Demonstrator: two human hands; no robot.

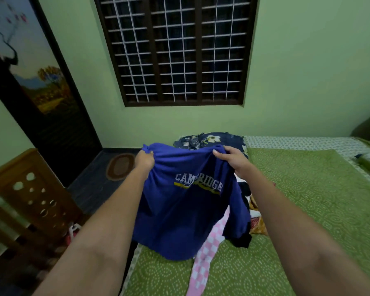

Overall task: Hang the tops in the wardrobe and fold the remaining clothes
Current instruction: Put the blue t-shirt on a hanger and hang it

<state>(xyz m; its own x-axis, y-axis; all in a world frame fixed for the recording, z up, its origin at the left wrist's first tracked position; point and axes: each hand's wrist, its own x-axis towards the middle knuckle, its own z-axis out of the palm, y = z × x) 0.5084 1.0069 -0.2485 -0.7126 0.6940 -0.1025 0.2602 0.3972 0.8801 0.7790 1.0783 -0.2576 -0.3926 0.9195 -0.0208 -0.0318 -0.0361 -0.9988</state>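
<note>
Left hand (pixel 145 160) and right hand (pixel 233 160) both gripping the top edge of a blue cotton "CAMBRIDGE" T-shirt (pixel 186 206), hanging above a green patterned bedspread (pixel 308 210), pink-and-white checked garment (pixel 205 251) lying beneath, navy floral cloth (pixel 209 139) lying at the far side.

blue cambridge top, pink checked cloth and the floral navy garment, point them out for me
blue Cambridge top (pixel 179 221), head view, plain front below the lettering
pink checked cloth (pixel 203 261), head view, strip lying on the green bedspread
floral navy garment (pixel 212 138), head view, white flower print
</note>
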